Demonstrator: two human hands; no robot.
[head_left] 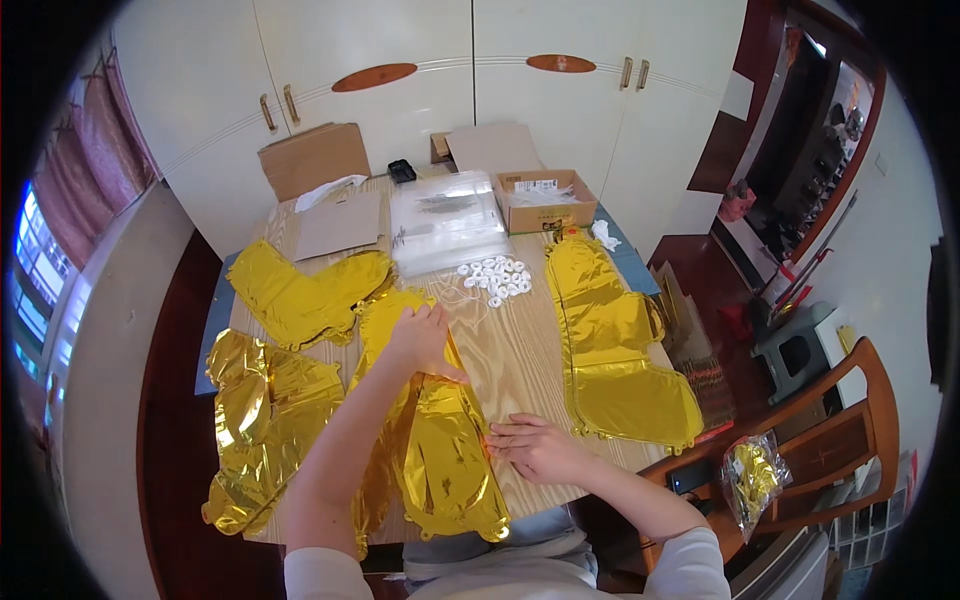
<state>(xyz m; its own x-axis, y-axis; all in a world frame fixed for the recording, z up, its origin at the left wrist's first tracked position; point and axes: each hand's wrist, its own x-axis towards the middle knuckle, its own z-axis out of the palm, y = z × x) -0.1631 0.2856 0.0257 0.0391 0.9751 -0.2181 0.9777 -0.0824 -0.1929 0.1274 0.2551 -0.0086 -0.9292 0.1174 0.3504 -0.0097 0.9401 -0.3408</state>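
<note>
A flat, uninflated gold foil balloon (pixel 447 450) lies creased and partly folded on the wooden table in front of me. Toward its far end, my left hand (pixel 422 342) presses down on the foil, thumb stretched out to the right and fingers laid on the surface. My right hand (pixel 540 448) rests palm down on the table, its outstretched fingertips at the balloon's right edge. Two more gold foil balloons lie at the left, one farther off (pixel 310 295) and one nearer (pixel 270 410). Another gold foil balloon (pixel 610 345) is spread along the right side.
White ribbon rolls (pixel 497 280) sit in a loose cluster beyond my hands. Behind them are a stack of clear plastic bags (pixel 447 222), an open cardboard box (pixel 548 205) and cardboard sheets (pixel 340 222). A wooden chair (pixel 850 430) with a bag of gold foil (pixel 755 475) stands at the right.
</note>
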